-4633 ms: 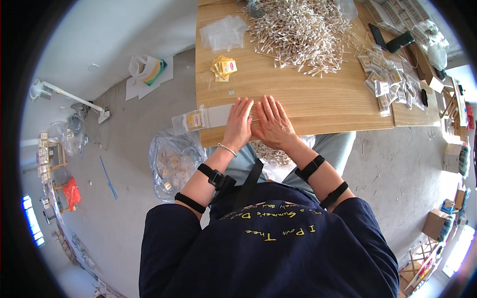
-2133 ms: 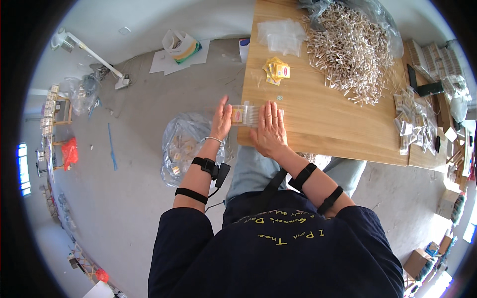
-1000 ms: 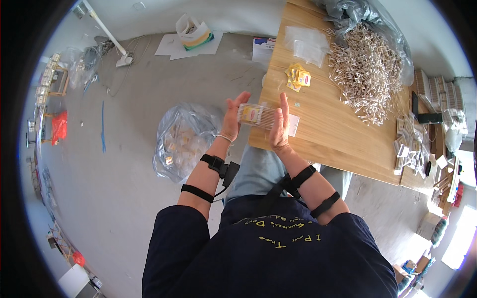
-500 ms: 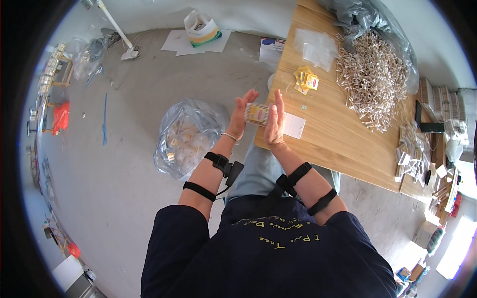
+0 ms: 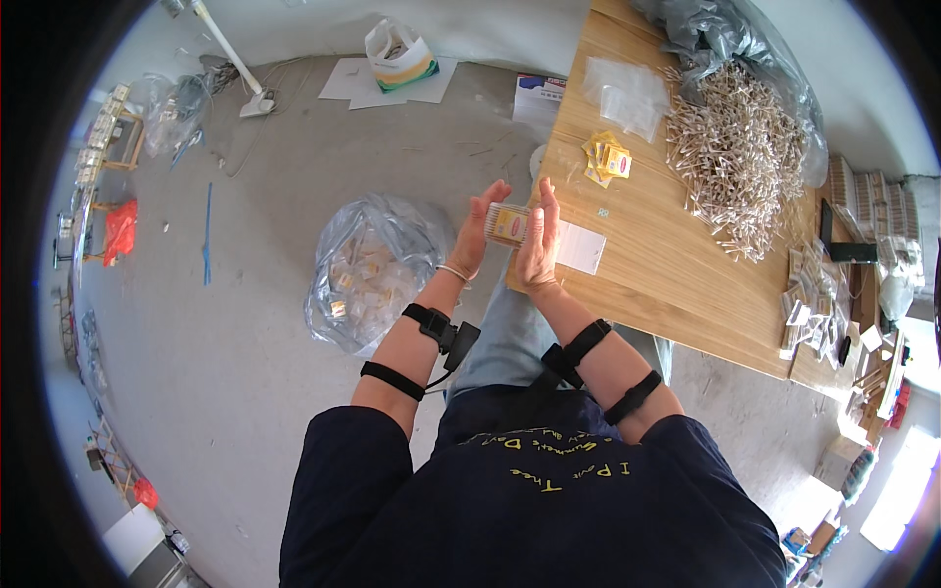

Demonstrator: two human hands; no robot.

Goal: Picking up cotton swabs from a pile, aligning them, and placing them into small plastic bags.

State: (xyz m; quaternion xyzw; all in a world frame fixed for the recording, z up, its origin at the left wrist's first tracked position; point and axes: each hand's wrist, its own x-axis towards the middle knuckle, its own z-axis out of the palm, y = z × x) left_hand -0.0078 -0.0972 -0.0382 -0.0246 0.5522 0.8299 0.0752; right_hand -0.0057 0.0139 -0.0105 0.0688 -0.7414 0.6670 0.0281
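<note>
Between my two palms, just off the table's near left corner, is a small pack of cotton swabs (image 5: 507, 224) with a yellow label. My left hand (image 5: 470, 238) presses its left side and my right hand (image 5: 537, 247) its right, fingers stretched upward. Beside the right hand a white card (image 5: 582, 247) lies on the wooden table (image 5: 676, 284). Farther back sits a small stack of yellow label cards (image 5: 608, 159). A large heap of loose cotton swabs (image 5: 740, 162) covers the table's far right part.
Flat clear plastic bags (image 5: 625, 96) lie at the table's back left. A big translucent bag (image 5: 333, 240) with small packs inside stands on the floor to my left. Filled clear bags (image 5: 814, 299) lie at the table's right end. A white carrier bag (image 5: 400, 57) stands by the wall.
Hardly anything differs. Both hands keep the pack pressed between them, and the right hand has shifted very slightly left.
</note>
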